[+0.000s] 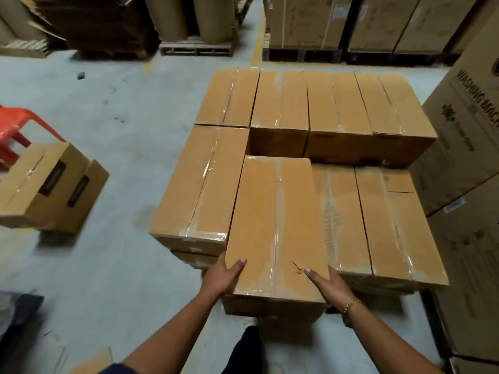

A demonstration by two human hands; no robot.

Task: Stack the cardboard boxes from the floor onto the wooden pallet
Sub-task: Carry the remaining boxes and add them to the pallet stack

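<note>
Your left grip [221, 276] holds the near left corner of the box [275, 225], thumb flat on the top face and the fingers wrapped down the side. Your right grip [328, 286] clamps the near right corner the same way, thumb on top, with a bracelet [351, 305] at the wrist. The box lies lengthwise away from you at the near edge of the stack [337, 103], and its near end juts out past that edge over the floor [121, 265]. You cannot tell whether its underside rests on the layer below. On its left, touching, a taped box [199, 184] lies at about the same height. On its right two boxes [378, 225] lie side by side, a layer lower. Just behind it there is a gap, and beyond that a row of four boxes runs along the stack's far edge. Well off to your left, two more boxes [51, 184] stand together on the floor, just in front of a red chair [16, 125]. A large carton [464, 147] printed "WASHING MACH" stands close against the stack's right side. Farthest off, paper rolls [172, 17] stand on a far pallet [195, 47], beside a pile of flat cardboard [100, 22].
</note>
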